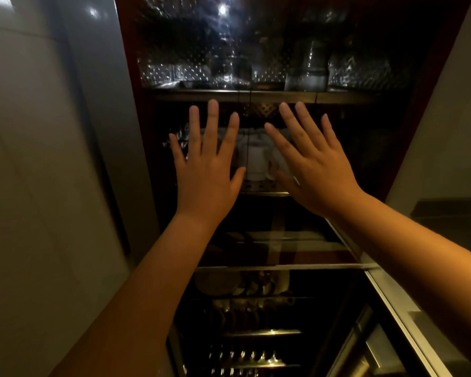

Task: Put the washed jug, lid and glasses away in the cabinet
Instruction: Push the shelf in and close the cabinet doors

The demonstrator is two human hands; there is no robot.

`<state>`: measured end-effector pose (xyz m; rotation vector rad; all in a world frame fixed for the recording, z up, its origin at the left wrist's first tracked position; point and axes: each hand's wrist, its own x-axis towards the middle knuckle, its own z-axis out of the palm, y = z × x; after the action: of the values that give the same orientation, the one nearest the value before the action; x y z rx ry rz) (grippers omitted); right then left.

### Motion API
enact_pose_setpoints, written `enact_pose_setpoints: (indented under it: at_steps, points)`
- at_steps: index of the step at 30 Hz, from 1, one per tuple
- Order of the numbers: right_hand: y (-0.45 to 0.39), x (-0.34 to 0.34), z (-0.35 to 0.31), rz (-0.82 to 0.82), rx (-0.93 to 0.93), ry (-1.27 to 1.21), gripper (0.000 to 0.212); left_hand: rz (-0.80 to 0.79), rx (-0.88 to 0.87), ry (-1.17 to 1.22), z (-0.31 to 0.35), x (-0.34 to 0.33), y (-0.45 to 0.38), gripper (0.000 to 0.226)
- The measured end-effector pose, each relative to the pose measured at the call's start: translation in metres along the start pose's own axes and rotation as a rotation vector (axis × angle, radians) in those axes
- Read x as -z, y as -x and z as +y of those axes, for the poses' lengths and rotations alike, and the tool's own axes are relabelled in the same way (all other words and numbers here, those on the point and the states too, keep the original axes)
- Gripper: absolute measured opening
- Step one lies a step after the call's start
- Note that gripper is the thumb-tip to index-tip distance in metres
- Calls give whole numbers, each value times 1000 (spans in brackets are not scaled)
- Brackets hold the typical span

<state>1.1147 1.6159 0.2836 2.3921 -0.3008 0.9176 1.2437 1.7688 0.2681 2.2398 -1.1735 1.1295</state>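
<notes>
We note left hand (206,170) and right hand (314,167) raised before cabinet (392,110), fingers spread, grasping nothing. Glassware (307,69) dim on upper shelf (256,95); jug not identifiable.

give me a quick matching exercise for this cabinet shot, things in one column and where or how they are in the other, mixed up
Things:
1. left hand
2. white jug
3. patterned glassware
4. wall

Places or states:
A. on the top shelf
B. open, fingers spread, holding nothing
C. pale, left of the cabinet
D. middle shelf, seen between the two hands

Pairs: 1-B, 2-D, 3-A, 4-C
</notes>
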Motion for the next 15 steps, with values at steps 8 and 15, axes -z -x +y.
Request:
enact_pose_setpoints:
  at_steps: [8, 15]
  points:
    - [117, 14, 9, -346, -12, -250, 76, -336, 62, 146, 71, 2, 80, 80]
    - [254, 37, 53, -616, 9, -276, 76, -483, 7, 363, 181, 31, 178, 79]
